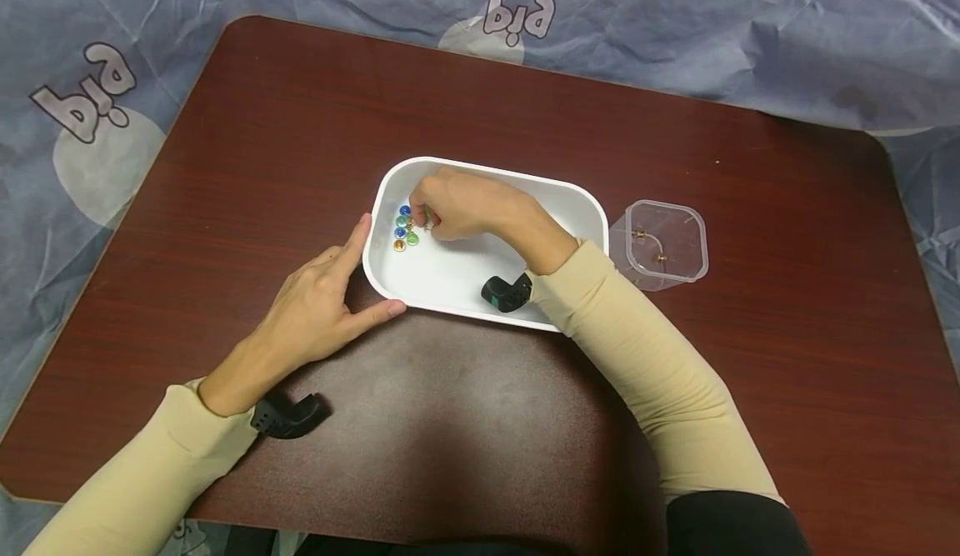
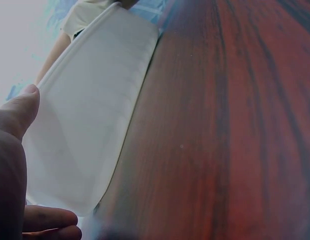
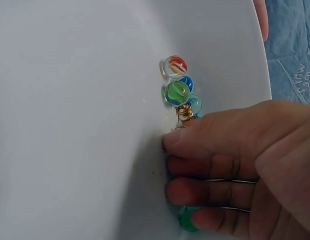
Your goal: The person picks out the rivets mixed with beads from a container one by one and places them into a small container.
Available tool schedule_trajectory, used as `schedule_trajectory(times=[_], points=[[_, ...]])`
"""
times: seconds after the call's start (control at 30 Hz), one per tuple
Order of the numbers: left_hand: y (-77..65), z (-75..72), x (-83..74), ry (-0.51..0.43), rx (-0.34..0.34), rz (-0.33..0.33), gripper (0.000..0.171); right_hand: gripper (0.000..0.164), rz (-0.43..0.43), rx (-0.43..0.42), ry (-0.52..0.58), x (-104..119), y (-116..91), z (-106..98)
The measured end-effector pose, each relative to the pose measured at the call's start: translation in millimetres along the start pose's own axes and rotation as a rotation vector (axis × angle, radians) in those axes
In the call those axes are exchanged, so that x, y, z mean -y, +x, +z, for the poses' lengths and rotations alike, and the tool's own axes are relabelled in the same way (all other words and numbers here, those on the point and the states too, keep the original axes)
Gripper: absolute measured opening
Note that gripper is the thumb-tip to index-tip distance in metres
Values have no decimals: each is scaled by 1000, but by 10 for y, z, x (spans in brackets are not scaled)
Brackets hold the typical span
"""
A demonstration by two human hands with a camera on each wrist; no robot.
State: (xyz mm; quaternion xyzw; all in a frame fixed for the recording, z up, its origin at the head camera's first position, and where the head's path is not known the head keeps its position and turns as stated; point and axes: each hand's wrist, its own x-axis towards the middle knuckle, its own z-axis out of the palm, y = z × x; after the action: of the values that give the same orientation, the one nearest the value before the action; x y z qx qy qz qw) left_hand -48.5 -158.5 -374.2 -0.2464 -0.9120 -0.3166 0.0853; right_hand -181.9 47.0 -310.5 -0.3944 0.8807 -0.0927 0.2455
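Observation:
Several glass marbles [image 3: 176, 66] and a gold wire coil [image 3: 185, 112] lie at the left end of a white tray [image 1: 465, 285]. My right hand [image 1: 468, 204] reaches into the tray with bent fingers, thumb beside the coil. A gold loop [image 3: 181, 127] shows at the thumb's edge; whether the fingertips pinch it is hidden. A green marble [image 3: 189, 220] sits by the little finger. My left hand [image 1: 315, 302] rests against the tray's left end, fingers extended along the outer wall and thumb touching the near corner.
Right of the tray stands a clear plastic box [image 1: 678, 243] with small gold pieces visible inside. The brown wooden table [image 1: 300, 122] extends around both, and a blue patterned cloth [image 1: 637, 31] lies beyond its far edge.

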Motion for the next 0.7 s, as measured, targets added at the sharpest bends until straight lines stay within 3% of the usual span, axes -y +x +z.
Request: schedule_trajectory(times=[0.2,0.47,0.7], points=[[-1,0,-3,4,4,-6,105,19,23,-4,18,-8,-23,-21],[-1,-3,-3,2,-3,1,106,18,-32,-51,72,-16,-63,-67],[-1,-1,0,-1,-9,0,106,17,-32,-84,115,-24,-100,-103]])
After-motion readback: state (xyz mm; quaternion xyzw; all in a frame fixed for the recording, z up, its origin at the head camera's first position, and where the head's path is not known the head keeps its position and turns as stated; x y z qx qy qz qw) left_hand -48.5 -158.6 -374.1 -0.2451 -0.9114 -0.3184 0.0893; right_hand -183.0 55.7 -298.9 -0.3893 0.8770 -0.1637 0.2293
